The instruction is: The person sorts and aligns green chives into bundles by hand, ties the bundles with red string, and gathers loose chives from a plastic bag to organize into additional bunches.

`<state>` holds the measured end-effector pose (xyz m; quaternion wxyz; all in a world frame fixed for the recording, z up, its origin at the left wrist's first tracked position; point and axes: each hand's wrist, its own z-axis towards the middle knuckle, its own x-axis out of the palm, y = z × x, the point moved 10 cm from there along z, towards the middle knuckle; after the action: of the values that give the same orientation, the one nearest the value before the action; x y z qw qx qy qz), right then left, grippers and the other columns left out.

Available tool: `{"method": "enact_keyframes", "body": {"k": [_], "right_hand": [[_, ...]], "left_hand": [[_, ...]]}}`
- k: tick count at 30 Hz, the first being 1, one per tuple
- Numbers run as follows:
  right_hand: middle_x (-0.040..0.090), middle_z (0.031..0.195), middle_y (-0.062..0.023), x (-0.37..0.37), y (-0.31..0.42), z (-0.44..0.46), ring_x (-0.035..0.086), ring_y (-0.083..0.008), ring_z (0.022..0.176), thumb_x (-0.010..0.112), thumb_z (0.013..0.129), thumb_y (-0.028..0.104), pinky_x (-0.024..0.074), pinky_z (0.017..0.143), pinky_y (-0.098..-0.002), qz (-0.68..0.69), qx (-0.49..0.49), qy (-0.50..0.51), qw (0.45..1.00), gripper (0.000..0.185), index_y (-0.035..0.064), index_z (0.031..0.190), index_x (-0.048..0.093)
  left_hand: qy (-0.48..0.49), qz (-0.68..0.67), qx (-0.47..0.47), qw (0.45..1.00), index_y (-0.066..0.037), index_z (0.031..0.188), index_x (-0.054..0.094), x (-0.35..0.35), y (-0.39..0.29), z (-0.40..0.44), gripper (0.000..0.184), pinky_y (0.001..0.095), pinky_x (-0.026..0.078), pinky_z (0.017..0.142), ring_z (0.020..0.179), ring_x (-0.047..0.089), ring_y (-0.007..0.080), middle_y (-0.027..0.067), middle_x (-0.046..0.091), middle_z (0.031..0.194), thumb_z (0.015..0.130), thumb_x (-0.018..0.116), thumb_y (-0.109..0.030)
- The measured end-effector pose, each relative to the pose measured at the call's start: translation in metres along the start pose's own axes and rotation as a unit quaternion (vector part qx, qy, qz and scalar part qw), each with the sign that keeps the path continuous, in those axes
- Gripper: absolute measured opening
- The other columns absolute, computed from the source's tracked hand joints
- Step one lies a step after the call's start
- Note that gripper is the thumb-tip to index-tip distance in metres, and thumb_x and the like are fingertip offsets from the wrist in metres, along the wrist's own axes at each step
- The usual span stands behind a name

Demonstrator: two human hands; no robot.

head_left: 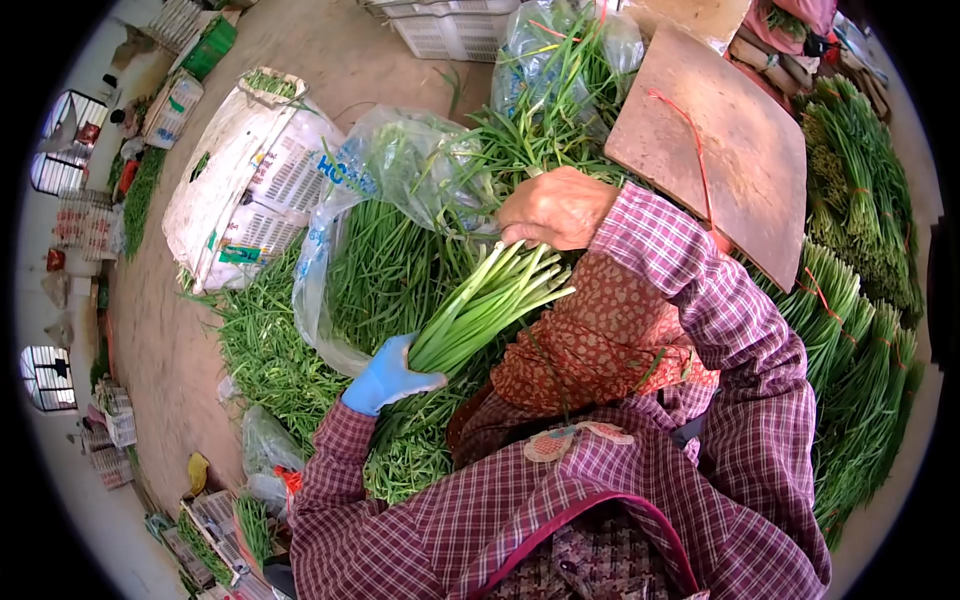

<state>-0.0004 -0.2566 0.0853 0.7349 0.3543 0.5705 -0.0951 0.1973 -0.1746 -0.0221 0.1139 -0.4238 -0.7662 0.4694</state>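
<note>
A bunch of green stalks with white ends [480,305] lies across the lap in the head view. My left hand [392,377], in a blue glove, is wrapped round the green part of the bunch. Bare and bent at the fingers, my right hand [562,207] pinches at the white ends from above. Behind the bunch stands an open clear plastic bag [318,290] with long green leaves [385,265] in it. A patterned red-brown cloth [600,330] covers the lap.
A brown board [712,150] with a red tie lies at the upper right. Tied green bundles [865,190] line the right side. White crates [265,180] stand at the upper left, and loose leaves [265,350] cover the floor beside the bag. Another bag [515,60] is at the top.
</note>
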Motion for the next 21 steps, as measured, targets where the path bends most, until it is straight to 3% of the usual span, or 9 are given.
{"method": "enact_keyframes", "body": {"k": [2,3,6,8,11,13,15,18,21], "right_hand": [[0.064,0.075,-0.0105,-0.007,-0.014,-0.008,0.062,-0.0278,0.067,0.054,0.092,0.028,0.0553,0.062,-0.0395,0.033,0.016,-0.052,0.998,0.025,0.0067,0.084,0.064],[0.064,0.073,-0.0096,-0.019,-0.017,-0.020,0.063,-0.0228,0.065,0.052,0.093,0.025,0.0569,0.059,-0.0371,-0.123,-0.035,-0.105,0.986,0.023,0.0069,0.088,0.065],[0.066,0.070,-0.0051,-0.052,-0.103,-0.065,0.064,-0.0196,0.056,0.053,0.094,0.034,0.0553,0.058,-0.0345,-0.166,0.250,-0.142,0.943,0.031,0.0066,0.092,0.066],[0.068,0.074,-0.0067,-0.066,-0.104,-0.085,0.066,-0.0197,0.064,0.051,0.091,0.049,0.0552,0.066,-0.0357,-0.089,0.285,-0.169,0.939,0.042,0.0113,0.088,0.067],[0.070,0.073,-0.0034,-0.046,-0.101,-0.090,0.067,-0.0200,0.063,0.056,0.088,0.049,0.0551,0.066,-0.0361,-0.070,0.307,-0.250,0.916,0.038,0.0116,0.093,0.066],[0.068,0.107,-0.0112,-0.013,-0.079,-0.077,0.067,-0.0264,0.093,0.060,0.081,0.061,0.0536,0.082,-0.0408,0.046,0.259,-0.236,0.935,0.069,0.0145,0.130,0.047],[0.045,0.136,-0.0263,0.026,-0.054,-0.058,0.042,-0.0394,0.128,0.055,0.071,0.077,0.0335,0.109,-0.0471,0.280,0.312,-0.121,0.900,0.114,-0.0024,0.144,0.020],[0.025,0.146,-0.0313,0.074,-0.024,-0.021,0.036,-0.0403,0.132,0.067,0.070,0.067,0.0333,0.109,-0.0483,0.508,0.265,-0.114,0.812,0.122,-0.0004,0.147,0.002],[0.026,0.145,-0.0311,0.073,-0.006,0.021,0.040,-0.0382,0.129,0.071,0.070,0.064,0.0351,0.108,-0.0433,0.513,0.223,-0.185,0.808,0.125,-0.0027,0.146,-0.002]], "left_hand": [[0.006,-0.018,-0.016,1.000,0.009,0.115,0.056,0.000,-0.001,-0.004,0.054,0.0283,0.052,0.077,0.083,0.064,0.0169,0.0126,0.067,0.099,0.072,0.079,-0.015],[0.014,-0.033,-0.033,0.999,0.009,0.118,0.054,0.000,0.002,-0.005,0.055,0.0288,0.053,0.080,0.085,0.065,0.0176,0.0130,0.066,0.103,0.073,0.079,-0.013],[-0.036,-0.149,-0.009,0.988,0.009,0.124,0.049,-0.012,0.017,-0.014,0.061,0.0327,0.054,0.085,0.089,0.065,0.0205,0.0153,0.064,0.109,0.074,0.078,-0.009],[-0.054,-0.160,0.004,0.986,0.009,0.126,0.046,-0.020,0.024,-0.015,0.061,0.0348,0.054,0.087,0.093,0.066,0.0222,0.0179,0.062,0.113,0.076,0.076,-0.006],[-0.146,-0.252,-0.020,0.957,0.007,0.119,0.053,-0.037,0.014,-0.023,0.047,0.0331,0.055,0.082,0.086,0.067,0.0220,0.0168,0.067,0.097,0.079,0.072,-0.007],[-0.128,-0.274,0.015,0.953,0.005,0.115,0.055,-0.043,0.028,-0.009,0.042,0.0321,0.056,0.075,0.079,0.066,0.0208,0.0153,0.067,0.091,0.079,0.071,-0.010],[-0.101,-0.261,0.064,0.958,0.005,0.089,0.065,-0.040,0.004,0.001,0.032,0.0360,0.052,0.068,0.067,0.062,0.0224,0.0149,0.064,0.079,0.084,0.058,-0.025],[-0.142,-0.308,0.097,0.936,0.003,0.100,0.063,-0.041,-0.037,0.020,0.027,0.0334,0.054,0.069,0.070,0.063,0.0215,0.0133,0.065,0.082,0.086,0.059,-0.020],[-0.202,-0.270,0.173,0.925,0.002,0.121,0.054,-0.035,-0.088,0.045,0.044,0.0311,0.052,0.078,0.094,0.062,0.0183,0.0110,0.064,0.103,0.082,0.067,-0.014]]}}
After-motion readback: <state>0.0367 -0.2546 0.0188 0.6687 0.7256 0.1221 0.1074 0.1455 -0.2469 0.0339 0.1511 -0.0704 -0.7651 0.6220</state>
